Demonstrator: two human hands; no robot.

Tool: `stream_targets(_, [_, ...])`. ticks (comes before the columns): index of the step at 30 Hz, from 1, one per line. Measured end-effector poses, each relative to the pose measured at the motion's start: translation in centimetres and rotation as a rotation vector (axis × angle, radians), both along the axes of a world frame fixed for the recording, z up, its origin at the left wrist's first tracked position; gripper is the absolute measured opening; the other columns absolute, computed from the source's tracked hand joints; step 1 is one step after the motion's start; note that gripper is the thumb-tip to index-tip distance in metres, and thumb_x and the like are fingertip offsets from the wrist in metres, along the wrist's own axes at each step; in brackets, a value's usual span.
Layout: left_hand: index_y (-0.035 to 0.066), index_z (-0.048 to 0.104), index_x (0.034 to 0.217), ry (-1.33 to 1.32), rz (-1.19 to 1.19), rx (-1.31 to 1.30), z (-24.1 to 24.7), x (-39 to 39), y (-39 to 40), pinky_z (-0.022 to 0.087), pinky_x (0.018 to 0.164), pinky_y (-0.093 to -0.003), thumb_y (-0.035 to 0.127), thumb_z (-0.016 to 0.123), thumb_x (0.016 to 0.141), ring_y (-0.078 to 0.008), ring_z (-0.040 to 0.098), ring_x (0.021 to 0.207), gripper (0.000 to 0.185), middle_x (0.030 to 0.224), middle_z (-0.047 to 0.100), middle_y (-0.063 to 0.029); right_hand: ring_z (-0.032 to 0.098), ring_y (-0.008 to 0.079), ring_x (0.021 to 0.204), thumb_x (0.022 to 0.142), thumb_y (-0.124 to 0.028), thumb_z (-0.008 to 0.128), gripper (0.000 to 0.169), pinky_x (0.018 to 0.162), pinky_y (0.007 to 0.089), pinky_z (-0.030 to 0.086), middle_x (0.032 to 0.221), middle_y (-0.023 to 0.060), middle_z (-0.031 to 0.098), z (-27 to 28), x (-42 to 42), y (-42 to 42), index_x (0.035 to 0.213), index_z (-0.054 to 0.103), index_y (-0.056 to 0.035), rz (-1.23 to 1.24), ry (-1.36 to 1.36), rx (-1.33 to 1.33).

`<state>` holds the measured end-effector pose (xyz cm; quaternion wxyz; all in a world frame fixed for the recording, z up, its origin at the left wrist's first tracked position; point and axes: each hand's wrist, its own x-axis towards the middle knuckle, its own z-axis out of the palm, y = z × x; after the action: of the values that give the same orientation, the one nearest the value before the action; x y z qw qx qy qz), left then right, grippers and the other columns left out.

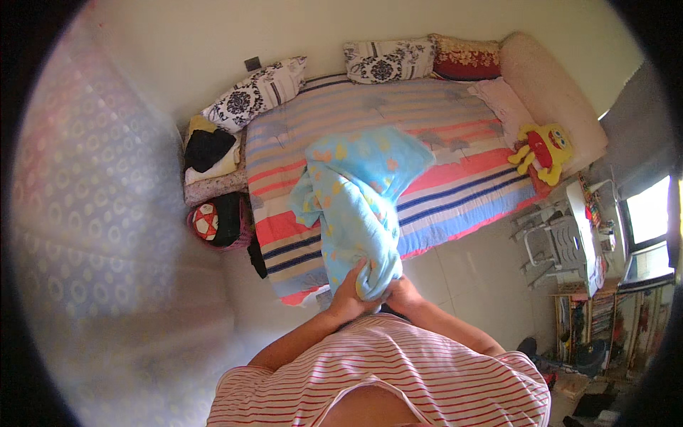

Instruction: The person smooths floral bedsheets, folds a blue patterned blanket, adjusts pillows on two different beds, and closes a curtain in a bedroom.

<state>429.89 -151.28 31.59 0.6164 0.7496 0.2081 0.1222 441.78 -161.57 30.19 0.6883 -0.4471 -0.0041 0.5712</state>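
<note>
A light blue patterned blanket [357,213] is gathered close to my body, and its far part spreads over the striped bedspread [459,197]. My left hand [349,291] grips the near end of the blanket from the left side, with the thumb on top. On the right side my right hand [403,293] grips the same bunched end, its fingers partly hidden under the cloth. Both hands are close together in front of my striped shirt.
Patterned pillows [381,61] and a red and gold cushion [467,58] line the wall. A yellow plush toy [547,152] lies at the bed's right end. Folded clothes [208,152] and a basket with a ball [207,221] are at the left. A grey chair [555,248] stands right.
</note>
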Motion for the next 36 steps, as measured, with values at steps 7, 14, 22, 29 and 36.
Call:
stream_targets(7, [0.009, 0.049, 0.115, -0.087, -0.303, 0.149, 3.6, -0.2, -2.3, 0.042, 0.083, -0.0345, 0.000, 0.058, 0.064, -0.0315, 0.054, 0.097, 0.053, 0.104, 0.056, -0.0173, 0.046, 0.0268, 0.108, 0.089, -0.034, 0.032, 0.048, 0.093, 0.0380, 0.035, 0.118, 0.0131, 0.048, 3.2, 2.1, -5.0, 0.125, 0.037, -0.0039, -0.004, 0.504, 0.284])
stream_targets(14, [0.012, 0.045, 0.119, -0.029, -0.644, 0.261, 8.2, 5.6, -12.7, 0.041, 0.084, -0.0371, 0.008, 0.061, 0.066, -0.0311, 0.054, 0.095, 0.056, 0.104, 0.054, -0.0189, 0.052, 0.0301, 0.098, 0.077, -0.028, 0.049, 0.057, 0.088, 0.0388, 0.039, 0.112, 0.0181, 0.050, 0.7, 9.3, -7.1, 0.125, 0.035, -0.0008, 0.242, 0.085, -0.146])
stream_targets(22, [0.009, 0.028, 0.131, -0.114, -0.315, -0.363, 4.4, 5.1, -19.5, 0.037, 0.089, -0.0304, 0.017, 0.058, 0.080, -0.0190, 0.044, 0.109, 0.060, 0.115, 0.047, -0.0145, 0.054, 0.0306, 0.094, 0.073, -0.016, 0.044, 0.046, 0.086, 0.0418, 0.042, 0.102, 0.0205, 0.054, -0.9, 13.1, -23.4, 0.112, 0.040, 0.0069, -0.228, 0.301, 0.070])
stream_targets(29, [0.003, 0.035, 0.124, 0.357, 0.022, -0.189, -6.8, 5.0, -17.3, 0.044, 0.081, -0.0311, 0.020, 0.061, 0.077, -0.0201, 0.055, 0.095, 0.057, 0.112, 0.050, -0.0165, 0.058, 0.0293, 0.074, 0.074, -0.013, 0.043, 0.035, 0.069, 0.0423, 0.049, 0.087, 0.0203, 0.055, -5.1, 10.5, -28.5, 0.103, 0.044, 0.0060, -0.168, 0.427, -0.357])
stream_targets(36, [-0.007, 0.017, 0.129, 0.472, 0.331, 0.146, -14.7, 4.4, -11.2, 0.030, 0.097, -0.0390, 0.025, 0.075, 0.059, -0.0377, 0.036, 0.114, 0.096, 0.121, 0.039, -0.0263, 0.054, 0.0277, 0.094, 0.062, -0.024, 0.057, 0.062, 0.088, 0.0378, 0.042, 0.107, 0.0151, 0.054, 3.5, 18.2, -28.1, 0.115, 0.042, 0.0041, -0.397, 0.144, 0.179])
